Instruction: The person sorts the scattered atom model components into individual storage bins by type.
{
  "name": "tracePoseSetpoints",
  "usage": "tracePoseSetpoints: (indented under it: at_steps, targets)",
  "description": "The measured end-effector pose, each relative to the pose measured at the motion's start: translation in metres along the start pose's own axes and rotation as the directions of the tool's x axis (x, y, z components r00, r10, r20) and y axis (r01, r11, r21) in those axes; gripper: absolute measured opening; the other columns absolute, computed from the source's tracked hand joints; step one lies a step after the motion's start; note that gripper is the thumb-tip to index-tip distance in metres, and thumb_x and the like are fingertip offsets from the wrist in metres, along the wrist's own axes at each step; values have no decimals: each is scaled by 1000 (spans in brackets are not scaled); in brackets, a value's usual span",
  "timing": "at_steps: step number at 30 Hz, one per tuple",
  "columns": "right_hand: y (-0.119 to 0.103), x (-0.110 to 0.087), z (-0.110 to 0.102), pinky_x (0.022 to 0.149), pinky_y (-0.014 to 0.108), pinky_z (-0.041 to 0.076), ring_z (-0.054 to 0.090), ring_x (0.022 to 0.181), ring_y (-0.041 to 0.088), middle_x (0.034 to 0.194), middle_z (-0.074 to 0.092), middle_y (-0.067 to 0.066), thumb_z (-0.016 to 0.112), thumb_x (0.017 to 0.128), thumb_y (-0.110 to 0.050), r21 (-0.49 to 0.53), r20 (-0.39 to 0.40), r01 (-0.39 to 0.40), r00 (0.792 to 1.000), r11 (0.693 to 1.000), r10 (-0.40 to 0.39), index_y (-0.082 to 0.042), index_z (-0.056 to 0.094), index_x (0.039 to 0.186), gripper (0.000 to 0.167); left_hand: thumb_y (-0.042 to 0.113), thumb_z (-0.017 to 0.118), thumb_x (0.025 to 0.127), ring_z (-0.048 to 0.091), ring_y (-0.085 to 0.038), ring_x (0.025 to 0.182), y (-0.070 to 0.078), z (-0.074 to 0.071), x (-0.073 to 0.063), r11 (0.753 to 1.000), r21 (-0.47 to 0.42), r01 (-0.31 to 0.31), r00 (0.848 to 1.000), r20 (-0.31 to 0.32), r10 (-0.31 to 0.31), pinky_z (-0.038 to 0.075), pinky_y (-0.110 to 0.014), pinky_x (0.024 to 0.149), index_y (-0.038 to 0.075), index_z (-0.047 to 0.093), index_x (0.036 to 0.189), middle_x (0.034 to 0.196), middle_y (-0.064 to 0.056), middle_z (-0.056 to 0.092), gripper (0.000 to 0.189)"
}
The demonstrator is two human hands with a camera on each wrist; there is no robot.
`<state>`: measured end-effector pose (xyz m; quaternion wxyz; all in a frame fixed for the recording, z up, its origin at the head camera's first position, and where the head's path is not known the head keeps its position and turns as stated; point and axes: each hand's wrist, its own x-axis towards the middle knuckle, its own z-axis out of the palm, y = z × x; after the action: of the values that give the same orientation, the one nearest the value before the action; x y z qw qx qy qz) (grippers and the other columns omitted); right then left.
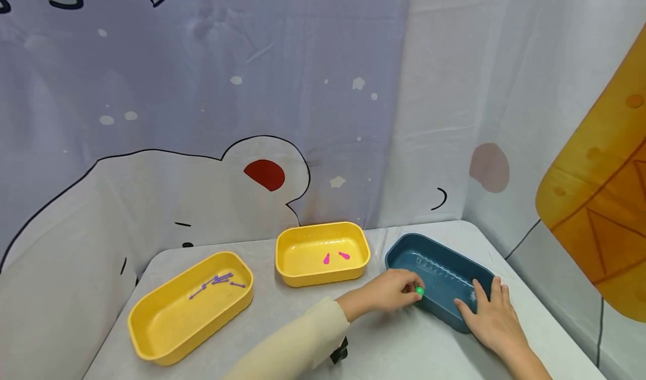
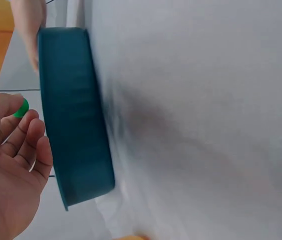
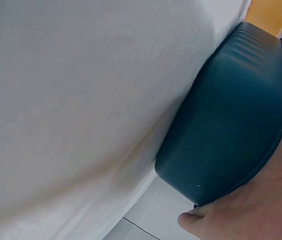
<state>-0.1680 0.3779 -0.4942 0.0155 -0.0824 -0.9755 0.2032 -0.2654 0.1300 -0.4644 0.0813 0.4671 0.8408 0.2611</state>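
My left hand (image 1: pixel 387 291) pinches a small round green thing (image 1: pixel 419 291) between thumb and fingertips, at the near left rim of the dark teal tub (image 1: pixel 449 256). In the left wrist view the green thing (image 2: pixel 22 108) peeks out from under the thumb, and its exact kind is hidden by the fingers. Across the tub's right end lies my right hand (image 1: pixel 492 318), fingers spread and fairly straight, touching the rim. From the right wrist view, the palm (image 3: pixel 260 205) sits against the tub's edge (image 3: pixel 230 115).
A yellow tub (image 1: pixel 323 282) with two pink pieces (image 1: pixel 326 258) stands at the back middle. Another yellow tub (image 1: pixel 171 324), at the left, holds several purple sticks (image 1: pixel 222 278). A white cloth (image 1: pixel 272 313) covers the table, and printed curtains (image 1: pixel 202 88) hang behind.
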Motion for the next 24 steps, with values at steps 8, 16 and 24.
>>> tracePoseSetpoints:
  at_steps: [8, 16, 24]
  targets:
    - [1, 0, 2, 110, 78, 5, -12, 142, 65, 153, -9, 50, 47, 100, -62, -6, -6, -1, 1000, 1000, 1, 14, 22, 153, 95, 27, 63, 102, 52, 3, 80, 4, -4, 15, 1000, 13, 17, 999, -30, -16, 44, -8, 70, 20, 68, 117, 94, 13, 60, 17]
    - [1, 0, 1, 111, 78, 4, -14, 141, 65, 152, -9, 50, 46, 100, -62, -7, 0, -10, 1000, 1000, 10, 14, 22, 153, 96, 27, 64, 101, 54, 5, 80, 4, -4, 32, 999, 0, 50, 998, -48, -50, 45, -8, 68, 21, 68, 116, 95, 15, 62, 17]
    - [2, 2, 4, 110, 78, 3, -14, 141, 66, 152, -9, 50, 45, 100, -63, -10, 4, -2, 1000, 1000, 2, 14, 22, 153, 96, 25, 64, 101, 55, 3, 78, 5, -7, 44, 996, 21, 81, 996, -41, -81, 45, -10, 68, 18, 69, 118, 93, 12, 65, 18]
